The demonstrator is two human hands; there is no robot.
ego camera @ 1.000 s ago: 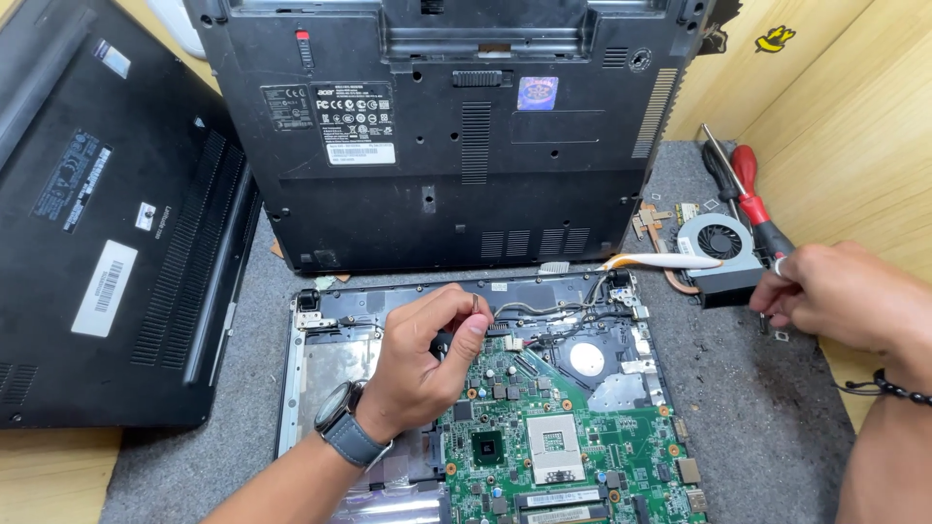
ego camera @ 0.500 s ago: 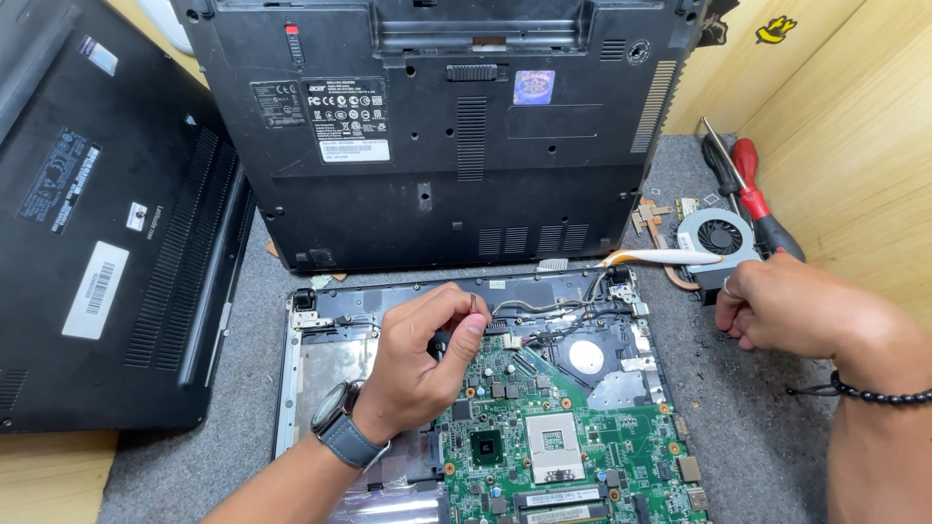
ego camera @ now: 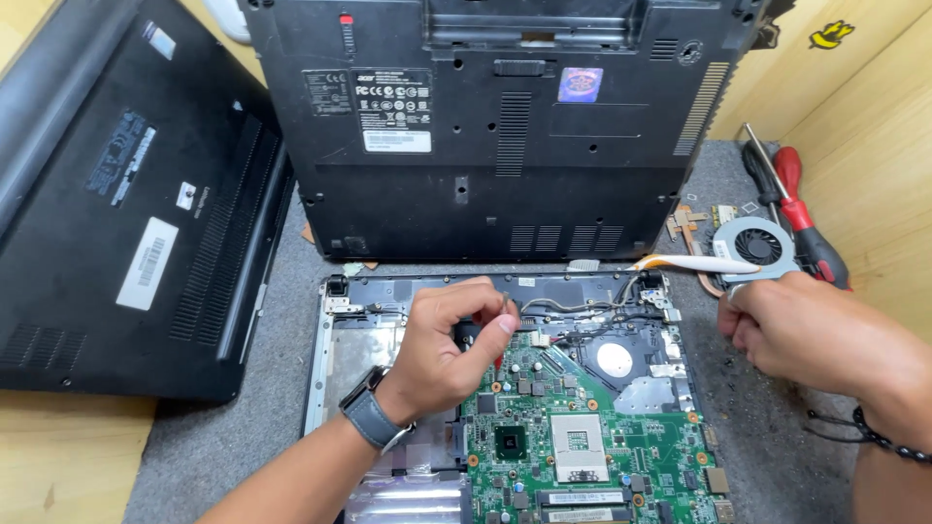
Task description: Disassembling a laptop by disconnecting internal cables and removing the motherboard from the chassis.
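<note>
Pinching screw [ego camera: 506, 297] over green motherboard [ego camera: 582, 427]

A white rectangular paper label [ego camera: 396, 141] sat far centre on the black laptop base, a small purple square sticker [ego camera: 580, 84] to its right; another white oblong label [ego camera: 147, 263] lay left.

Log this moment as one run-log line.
left hand: fingers pinched over motherboard in open laptop | right hand: closed, beside fan | screwdriver: on mat
</note>
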